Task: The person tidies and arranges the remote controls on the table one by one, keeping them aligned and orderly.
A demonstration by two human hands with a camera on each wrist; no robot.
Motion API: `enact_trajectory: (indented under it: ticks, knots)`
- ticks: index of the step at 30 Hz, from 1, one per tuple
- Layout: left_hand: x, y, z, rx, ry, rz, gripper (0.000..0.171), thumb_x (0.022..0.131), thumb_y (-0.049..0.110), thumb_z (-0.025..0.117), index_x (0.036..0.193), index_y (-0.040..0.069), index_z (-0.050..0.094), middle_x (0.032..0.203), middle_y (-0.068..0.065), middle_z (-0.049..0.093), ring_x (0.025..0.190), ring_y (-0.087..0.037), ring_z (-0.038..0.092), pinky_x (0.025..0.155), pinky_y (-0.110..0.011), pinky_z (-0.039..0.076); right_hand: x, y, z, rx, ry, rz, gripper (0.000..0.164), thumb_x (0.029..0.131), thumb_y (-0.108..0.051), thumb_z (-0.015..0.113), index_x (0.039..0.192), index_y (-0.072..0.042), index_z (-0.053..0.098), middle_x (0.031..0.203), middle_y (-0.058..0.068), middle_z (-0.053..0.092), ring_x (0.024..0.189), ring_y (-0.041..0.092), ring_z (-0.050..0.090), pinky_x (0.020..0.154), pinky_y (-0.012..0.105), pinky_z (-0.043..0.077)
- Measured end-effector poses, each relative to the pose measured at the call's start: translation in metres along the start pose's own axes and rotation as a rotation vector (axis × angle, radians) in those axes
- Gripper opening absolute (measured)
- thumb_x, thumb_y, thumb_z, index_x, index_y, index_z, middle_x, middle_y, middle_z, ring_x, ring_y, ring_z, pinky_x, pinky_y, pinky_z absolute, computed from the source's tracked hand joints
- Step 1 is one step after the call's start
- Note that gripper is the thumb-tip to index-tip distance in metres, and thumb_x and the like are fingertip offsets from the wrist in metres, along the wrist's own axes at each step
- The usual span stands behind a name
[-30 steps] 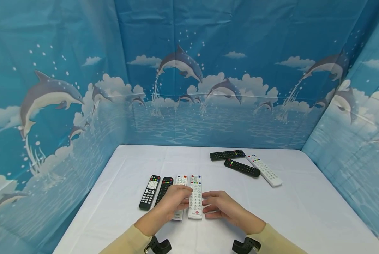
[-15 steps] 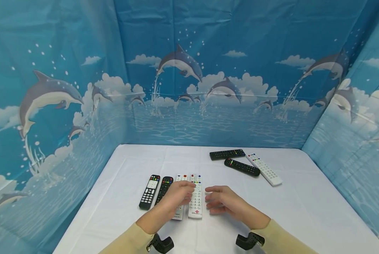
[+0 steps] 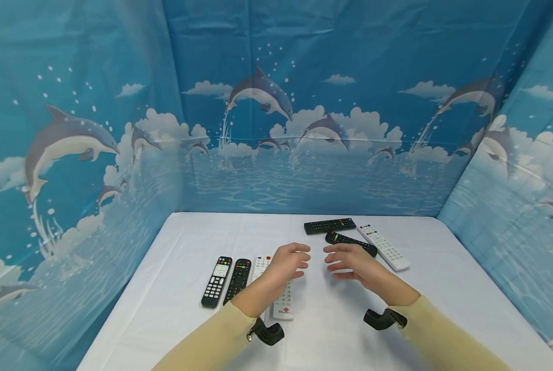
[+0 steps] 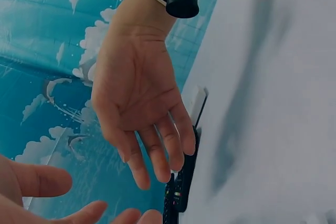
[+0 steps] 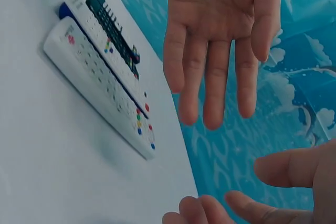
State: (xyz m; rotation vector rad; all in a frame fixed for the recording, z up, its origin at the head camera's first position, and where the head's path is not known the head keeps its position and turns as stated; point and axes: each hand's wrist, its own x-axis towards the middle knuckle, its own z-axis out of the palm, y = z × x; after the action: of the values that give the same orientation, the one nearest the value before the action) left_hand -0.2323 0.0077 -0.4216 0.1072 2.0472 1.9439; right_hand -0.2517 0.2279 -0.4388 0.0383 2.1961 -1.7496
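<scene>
My left hand (image 3: 283,265) is held above the table, empty, fingers relaxed and pointing right. Facing it across a small gap is my right hand (image 3: 357,263), also empty, with loosely bent fingers. Below the left hand and wrist lie a white remote control with a red logo (image 3: 283,304) and a second white remote control (image 3: 260,265), both partly hidden in the head view. In the right wrist view the logo remote (image 5: 100,72) shows whole. Behind the right hand a black remote control (image 3: 341,238) is partly covered.
Left in the row lie a black remote with a white pad (image 3: 217,282) and another black remote (image 3: 237,281). At the back right are a black remote (image 3: 329,225) and a slanted white remote (image 3: 384,247). A dolphin-print curtain (image 3: 276,175) encloses the white table (image 3: 174,247).
Both hands have moved away from the logo remote, rising forward and to the right. The remotes keep their places in the row and at the back.
</scene>
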Motion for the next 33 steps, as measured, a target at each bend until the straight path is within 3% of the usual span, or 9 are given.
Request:
enact_trajectory:
  ticks: [7, 11, 16, 21, 27, 33]
  knots:
    - [0.031, 0.007, 0.023, -0.128, -0.002, -0.040, 0.035, 0.093, 0.012, 0.060, 0.127, 0.002, 0.062, 0.112, -0.011, 0.064, 0.098, -0.025, 0.066, 0.093, -0.047, 0.055, 0.023, -0.003, -0.033, -0.264, 0.095, -0.032, 0.047, 0.100, -0.022, 0.059, 0.140, 0.001, 0.054, 0.136, 0.022, 0.057, 0.117, 0.038, 0.059, 0.094, 0.048, 0.054]
    - [0.048, 0.005, 0.034, -0.239, 0.005, -0.117, 0.039, 0.094, 0.012, 0.059, 0.131, -0.003, 0.057, 0.114, -0.019, 0.064, 0.098, -0.031, 0.067, 0.095, -0.048, 0.054, 0.035, 0.002, -0.049, -0.426, 0.124, -0.067, 0.045, 0.102, -0.020, 0.055, 0.140, 0.003, 0.055, 0.132, 0.023, 0.060, 0.115, 0.037, 0.060, 0.091, 0.049, 0.054]
    - [0.068, 0.000, 0.051, -0.386, 0.023, -0.200, 0.050, 0.093, 0.010, 0.060, 0.139, -0.005, 0.049, 0.117, -0.028, 0.063, 0.111, -0.043, 0.063, 0.096, -0.047, 0.054, 0.045, 0.010, -0.069, -0.582, 0.185, -0.115, 0.041, 0.102, -0.020, 0.054, 0.137, 0.003, 0.059, 0.139, 0.026, 0.055, 0.120, 0.042, 0.056, 0.094, 0.053, 0.051]
    - [0.084, -0.012, 0.070, -0.480, 0.028, -0.253, 0.054, 0.090, 0.012, 0.063, 0.141, -0.002, 0.050, 0.125, -0.034, 0.058, 0.117, -0.049, 0.058, 0.095, -0.049, 0.054, 0.051, 0.018, -0.083, -0.651, 0.234, -0.100, 0.042, 0.102, -0.021, 0.053, 0.136, 0.002, 0.059, 0.145, 0.028, 0.048, 0.129, 0.046, 0.047, 0.098, 0.058, 0.046]
    - [0.095, -0.024, 0.088, -0.585, 0.025, -0.291, 0.041, 0.089, 0.012, 0.064, 0.127, -0.003, 0.059, 0.122, -0.037, 0.054, 0.118, -0.052, 0.055, 0.100, -0.055, 0.049, 0.055, 0.023, -0.090, -0.659, 0.263, -0.099, 0.042, 0.100, -0.020, 0.054, 0.135, 0.002, 0.060, 0.142, 0.027, 0.052, 0.123, 0.044, 0.053, 0.095, 0.057, 0.049]
    - [0.101, -0.036, 0.098, -0.684, 0.029, -0.339, 0.051, 0.091, 0.011, 0.063, 0.135, -0.009, 0.051, 0.122, -0.038, 0.051, 0.121, -0.053, 0.051, 0.104, -0.057, 0.046, 0.056, 0.031, -0.093, -0.720, 0.294, -0.104, 0.039, 0.098, -0.016, 0.055, 0.130, 0.005, 0.063, 0.129, 0.026, 0.062, 0.112, 0.041, 0.061, 0.084, 0.050, 0.053]
